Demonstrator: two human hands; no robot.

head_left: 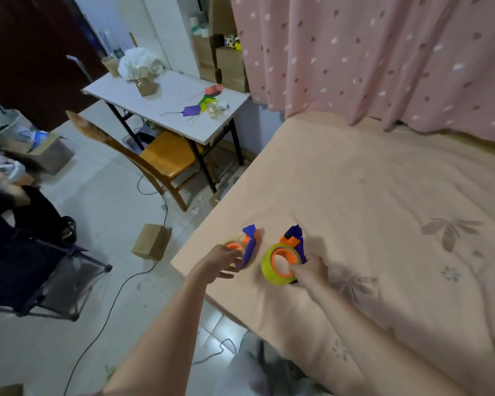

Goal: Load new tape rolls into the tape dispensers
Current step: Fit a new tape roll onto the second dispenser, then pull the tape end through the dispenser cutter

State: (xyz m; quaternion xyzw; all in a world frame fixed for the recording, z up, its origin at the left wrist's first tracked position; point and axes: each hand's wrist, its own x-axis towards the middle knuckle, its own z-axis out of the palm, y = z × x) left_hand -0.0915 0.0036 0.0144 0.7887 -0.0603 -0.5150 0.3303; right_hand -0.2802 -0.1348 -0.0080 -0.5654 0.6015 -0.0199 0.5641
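Two purple-and-orange tape dispensers lie near the left edge of a peach bedsheet (383, 195). The left dispenser (247, 247) carries a clear tape roll on an orange hub. My left hand (222, 262) is beside it with fingers spread, fingertips at the roll, not closed around it. The right dispenser (293, 241) holds a yellowish tape roll (272, 270) on an orange hub. My right hand (310, 271) grips this dispenser from the near right side, with a finger at the hub's hole.
A white folding table (169, 101) with coloured dispenser parts and bags stands beyond the bed's corner. A wooden chair (160, 158) sits under it. A cardboard box (152, 241) and a black cable lie on the floor. A seated person (17, 212) is at left.
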